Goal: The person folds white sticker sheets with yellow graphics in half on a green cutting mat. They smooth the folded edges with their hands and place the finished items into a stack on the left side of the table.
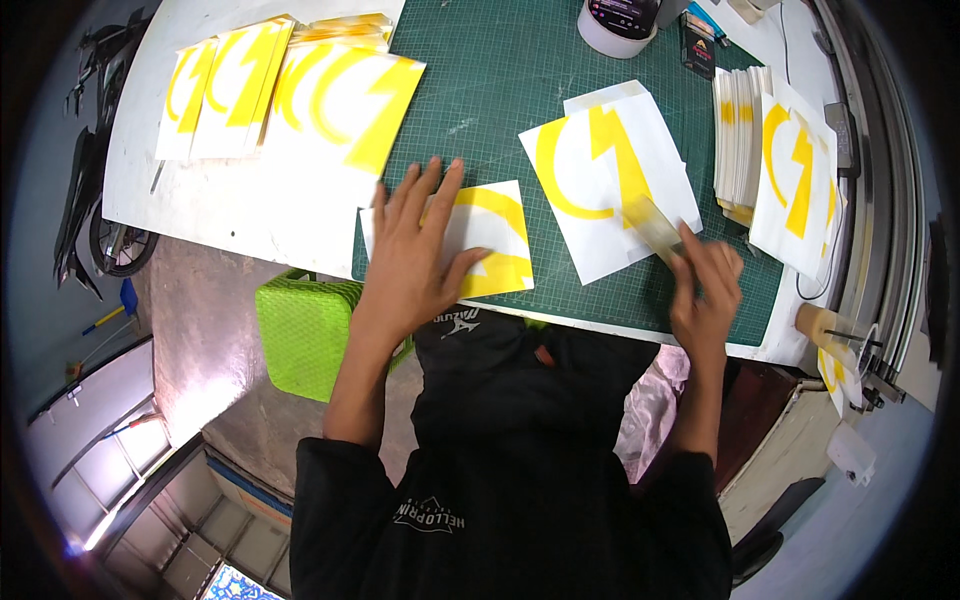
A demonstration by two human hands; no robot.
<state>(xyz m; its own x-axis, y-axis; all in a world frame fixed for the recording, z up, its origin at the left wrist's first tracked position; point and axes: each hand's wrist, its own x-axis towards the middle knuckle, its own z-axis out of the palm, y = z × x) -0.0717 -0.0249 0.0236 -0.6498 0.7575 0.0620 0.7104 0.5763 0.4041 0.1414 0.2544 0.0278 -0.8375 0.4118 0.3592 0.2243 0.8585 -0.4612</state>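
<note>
On my feed, L hand [415, 240] is spread flat on a yel/wht sheet [505, 240]; R hand [710, 285] pinches a blurry rect. strip [650, 226] over a 2nd yel/wht print [595, 180], both on gridded grn mat [480, 110]. Paper stacks L [345, 100] & R [735, 150] flank.

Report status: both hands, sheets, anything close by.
Left hand spread on yellow-and-white sheet. Right hand gripping blurred translucent strip over second sheet. Stacked sheets just beyond right hand.
</note>
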